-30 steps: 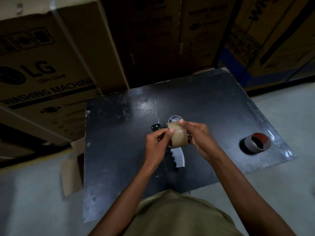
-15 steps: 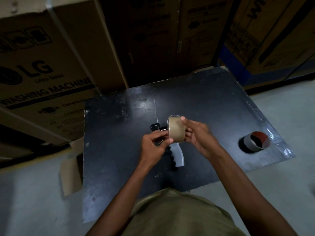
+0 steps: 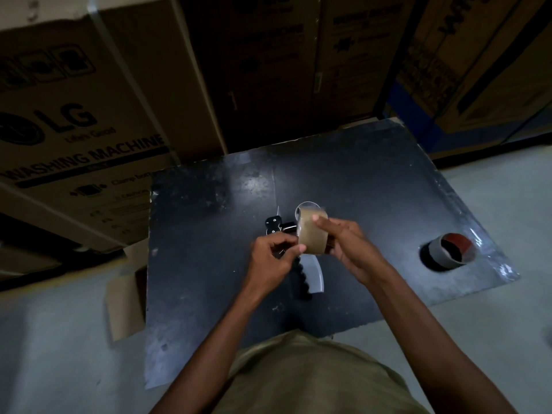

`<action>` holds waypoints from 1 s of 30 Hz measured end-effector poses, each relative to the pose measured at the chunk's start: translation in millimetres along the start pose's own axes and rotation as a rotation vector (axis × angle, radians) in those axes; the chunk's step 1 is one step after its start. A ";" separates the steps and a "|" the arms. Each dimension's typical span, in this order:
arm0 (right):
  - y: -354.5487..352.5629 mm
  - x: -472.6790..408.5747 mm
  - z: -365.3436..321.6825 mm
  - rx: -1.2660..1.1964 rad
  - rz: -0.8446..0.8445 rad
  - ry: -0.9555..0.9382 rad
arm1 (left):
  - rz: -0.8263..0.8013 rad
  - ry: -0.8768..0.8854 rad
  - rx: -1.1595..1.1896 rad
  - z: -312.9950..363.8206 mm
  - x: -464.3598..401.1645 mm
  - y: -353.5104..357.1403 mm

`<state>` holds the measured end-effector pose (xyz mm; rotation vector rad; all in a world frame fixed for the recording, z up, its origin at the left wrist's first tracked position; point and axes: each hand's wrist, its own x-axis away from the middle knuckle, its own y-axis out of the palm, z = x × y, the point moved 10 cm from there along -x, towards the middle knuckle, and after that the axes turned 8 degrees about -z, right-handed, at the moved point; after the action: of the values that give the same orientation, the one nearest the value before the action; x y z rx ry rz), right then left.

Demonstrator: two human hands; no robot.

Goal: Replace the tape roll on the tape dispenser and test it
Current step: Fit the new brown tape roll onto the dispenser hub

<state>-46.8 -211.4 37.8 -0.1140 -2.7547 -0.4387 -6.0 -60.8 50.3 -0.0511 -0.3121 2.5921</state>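
So, going left to right with the tape dispenser (image 3: 298,258) as the landmark: it lay on the black board (image 3: 373,189), head end pointing away from you, curved handle toward you. Your left hand (image 3: 273,259) was curled up right over its left side, thumb and forefinger pinched at the near edge of the brown tape roll (image 3: 311,233), maybe hunting for the loose end; I couldn't tell if it actually had any. Your right hand (image 3: 349,246) held the roll just above the dispenser, thumb across the face, fingers wrapped behind.

That roll looked light and stiff, slick on the outside, sticky once peeled. I'd guess gripping across the flat edges or through the core is safest.

Well off to the dispenser's right sat the used roll (image 3: 451,251), mostly core.

Compared with half a second earlier, your left fingertips had closed in on the roll, which stayed about where it was.
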 end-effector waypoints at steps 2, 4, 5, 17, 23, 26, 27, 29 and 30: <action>0.3 -0.4 -1.2 -0.005 0.001 -0.004 | -0.022 0.014 -0.054 1.7 2.8 4.6; 5.6 0.5 -4.5 -0.010 -0.037 -0.032 | -0.020 0.009 -0.043 2.4 5.3 7.2; 8.5 1.1 -5.4 -0.012 -0.061 -0.044 | -0.005 0.010 -0.017 4.0 6.4 6.5; 2.1 5.6 -4.6 0.089 0.020 -0.064 | -0.023 0.078 -0.176 16.8 9.1 7.7; 2.8 9.6 -6.4 0.100 0.177 -0.100 | -0.048 0.193 -0.320 26.5 13.5 21.7; 6.4 9.7 -0.7 0.097 0.210 -0.076 | -0.077 0.225 -0.351 30.5 16.7 27.9; 6.3 9.0 1.0 0.114 0.209 -0.062 | -0.084 0.226 -0.355 31.4 17.5 28.0; 5.2 8.6 1.9 0.148 0.182 -0.013 | -0.063 0.202 -0.365 28.4 16.2 21.5; 5.3 6.7 3.9 0.153 0.139 0.019 | -0.037 0.172 -0.368 24.8 15.0 15.7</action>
<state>-53.7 -205.0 38.2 -0.2598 -2.7282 -0.1899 -29.1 -71.6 71.2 -0.3919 -0.7121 2.4408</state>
